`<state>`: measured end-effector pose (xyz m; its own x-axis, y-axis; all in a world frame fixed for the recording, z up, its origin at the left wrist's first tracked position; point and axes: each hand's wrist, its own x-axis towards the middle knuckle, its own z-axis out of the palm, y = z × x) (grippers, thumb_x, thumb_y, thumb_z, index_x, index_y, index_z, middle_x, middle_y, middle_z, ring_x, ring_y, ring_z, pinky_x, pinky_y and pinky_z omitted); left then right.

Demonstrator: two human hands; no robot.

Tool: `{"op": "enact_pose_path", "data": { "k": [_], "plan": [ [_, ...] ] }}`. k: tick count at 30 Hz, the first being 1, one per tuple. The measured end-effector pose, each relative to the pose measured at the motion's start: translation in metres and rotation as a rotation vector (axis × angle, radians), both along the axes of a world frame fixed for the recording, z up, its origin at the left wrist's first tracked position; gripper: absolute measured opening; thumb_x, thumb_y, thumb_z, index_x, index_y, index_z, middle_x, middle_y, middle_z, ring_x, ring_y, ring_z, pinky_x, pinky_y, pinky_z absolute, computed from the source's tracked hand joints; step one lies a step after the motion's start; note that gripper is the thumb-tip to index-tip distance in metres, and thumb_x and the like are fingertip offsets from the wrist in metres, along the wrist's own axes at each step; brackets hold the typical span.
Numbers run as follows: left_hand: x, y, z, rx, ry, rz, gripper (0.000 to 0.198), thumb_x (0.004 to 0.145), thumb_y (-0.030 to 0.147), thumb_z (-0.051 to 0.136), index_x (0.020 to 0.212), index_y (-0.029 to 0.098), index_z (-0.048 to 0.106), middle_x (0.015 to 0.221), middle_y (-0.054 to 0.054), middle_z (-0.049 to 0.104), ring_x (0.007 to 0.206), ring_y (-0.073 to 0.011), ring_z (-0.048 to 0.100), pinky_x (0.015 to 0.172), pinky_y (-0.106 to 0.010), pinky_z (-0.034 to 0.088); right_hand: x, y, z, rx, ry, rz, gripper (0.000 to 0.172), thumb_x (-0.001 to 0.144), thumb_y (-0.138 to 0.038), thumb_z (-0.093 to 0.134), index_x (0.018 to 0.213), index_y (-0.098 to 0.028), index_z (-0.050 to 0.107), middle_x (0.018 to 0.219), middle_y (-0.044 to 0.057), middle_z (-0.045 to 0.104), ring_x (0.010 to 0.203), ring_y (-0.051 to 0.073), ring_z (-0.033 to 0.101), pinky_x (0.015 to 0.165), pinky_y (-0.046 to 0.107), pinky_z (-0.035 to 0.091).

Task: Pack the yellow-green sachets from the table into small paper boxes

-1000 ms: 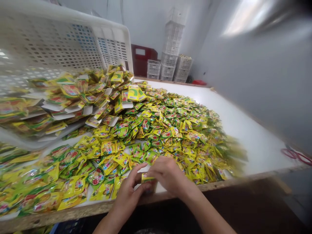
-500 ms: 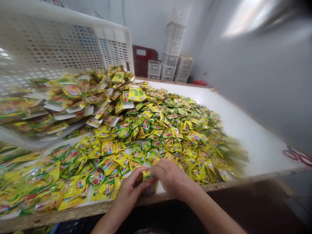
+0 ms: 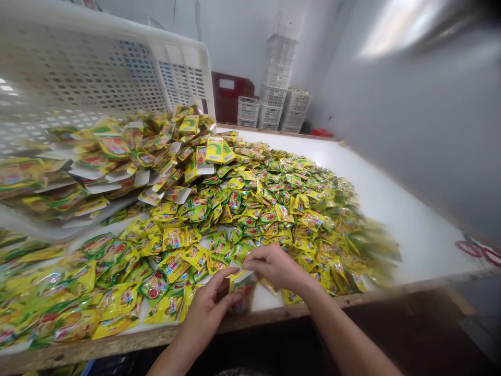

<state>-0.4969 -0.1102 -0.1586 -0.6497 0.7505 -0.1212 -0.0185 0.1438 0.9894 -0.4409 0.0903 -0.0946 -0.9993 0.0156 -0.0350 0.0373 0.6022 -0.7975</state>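
At the near edge of the table (image 3: 391, 209), a small stack of sachets (image 3: 242, 290) stands between the hands. The left hand (image 3: 207, 308) curls half-closed around its left side. The right hand (image 3: 276, 266) pinches its top. The loose heap (image 3: 274, 209) lies just beyond the right hand.

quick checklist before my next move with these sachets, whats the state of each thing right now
1. Left hand holds the packet: ok, fingers closed round it.
2. Right hand on the packet's top: ok; whether it pinches a sachet, cannot tell.
3. Packet over the table, inside the front edge: ok.
4. Sachet pile close behind both hands: ok.
5. Edge sachets clear of the drop: not ok, they lie right at the lip.
6. White crate of flat cartons, tilted at the left, steady: cannot tell.
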Motion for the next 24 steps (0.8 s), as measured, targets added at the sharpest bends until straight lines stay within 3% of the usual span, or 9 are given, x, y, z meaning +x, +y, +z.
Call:
{"op": "enact_pose_path", "data": {
  "k": [2,6,9,12,16,18,21,24],
  "plan": [
    [0.000,0.001,0.000,0.036,-0.025,-0.007,0.039,0.086,0.031,0.060,0.125,0.024,0.056,0.099,-0.002,0.070,0.103,-0.0220,0.063,0.089,-0.030,0.049,0.000,-0.003,0.000,0.004,0.072,0.008,0.013,0.087,-0.026,0.065,0.083,-0.018,0.074,0.071,-0.001,0.068,0.066,0.013,0.060,0.061,0.020,0.043],
    [0.000,0.003,0.000,0.070,-0.032,-0.020,0.031,0.083,0.030,0.064,0.113,0.023,0.063,0.091,-0.001,0.070,0.090,-0.0213,0.065,0.082,-0.029,0.051,0.001,-0.014,-0.005,-0.004,0.222,0.014,0.005,0.081,-0.024,0.071,0.083,-0.021,0.075,0.077,0.000,0.070,0.076,0.014,0.062,0.072,0.023,0.045],
    [0.000,0.005,-0.002,0.079,-0.044,-0.042,0.027,0.084,0.031,0.064,0.109,0.023,0.065,0.095,-0.002,0.071,0.092,-0.0218,0.065,0.084,-0.030,0.051,-0.004,-0.017,-0.014,-0.145,0.107,-0.105,0.012,0.082,-0.026,0.069,0.074,-0.019,0.074,0.066,-0.002,0.066,0.063,0.013,0.058,0.060,0.021,0.043],
    [0.001,0.005,-0.003,0.092,-0.076,-0.029,0.034,0.085,0.029,0.064,0.118,0.024,0.061,0.107,-0.003,0.070,0.102,-0.0225,0.064,0.090,-0.032,0.050,-0.008,-0.015,-0.019,-0.260,0.001,-0.243,0.024,0.083,-0.031,0.067,0.065,-0.015,0.071,0.054,-0.004,0.056,0.052,0.010,0.048,0.049,0.020,0.036],
    [0.003,0.003,-0.004,0.112,-0.114,0.049,0.053,0.085,0.030,0.064,0.134,0.027,0.047,0.111,-0.004,0.069,0.105,-0.0217,0.064,0.093,-0.033,0.051,0.001,-0.017,-0.018,-0.376,0.044,-0.355,0.018,0.082,-0.028,0.065,0.072,-0.015,0.071,0.058,-0.003,0.057,0.055,0.010,0.049,0.051,0.020,0.037],
    [0.004,0.001,-0.005,0.093,-0.067,0.087,0.051,0.086,0.032,0.063,0.135,0.028,0.048,0.120,-0.004,0.065,0.109,-0.0211,0.062,0.095,-0.032,0.050,0.009,-0.020,-0.019,-0.432,0.075,-0.391,0.013,0.080,-0.026,0.066,0.074,-0.015,0.071,0.063,-0.001,0.062,0.058,0.012,0.053,0.054,0.021,0.041],
    [0.004,-0.001,-0.009,0.068,0.011,0.120,0.043,0.087,0.034,0.062,0.130,0.029,0.055,0.127,-0.003,0.061,0.112,-0.0202,0.059,0.095,-0.029,0.050,0.020,-0.028,-0.024,-0.399,0.142,-0.470,0.008,0.079,-0.023,0.067,0.076,-0.017,0.071,0.068,0.001,0.066,0.064,0.014,0.059,0.061,0.023,0.046],
    [0.004,0.001,-0.011,0.109,-0.012,0.137,0.039,0.087,0.033,0.061,0.126,0.027,0.057,0.119,-0.004,0.064,0.110,-0.0206,0.060,0.092,-0.030,0.052,0.025,-0.038,-0.027,-0.260,0.245,-0.518,0.005,0.079,-0.018,0.067,0.075,-0.018,0.070,0.074,0.002,0.067,0.071,0.016,0.062,0.067,0.025,0.049]
  ]
}}
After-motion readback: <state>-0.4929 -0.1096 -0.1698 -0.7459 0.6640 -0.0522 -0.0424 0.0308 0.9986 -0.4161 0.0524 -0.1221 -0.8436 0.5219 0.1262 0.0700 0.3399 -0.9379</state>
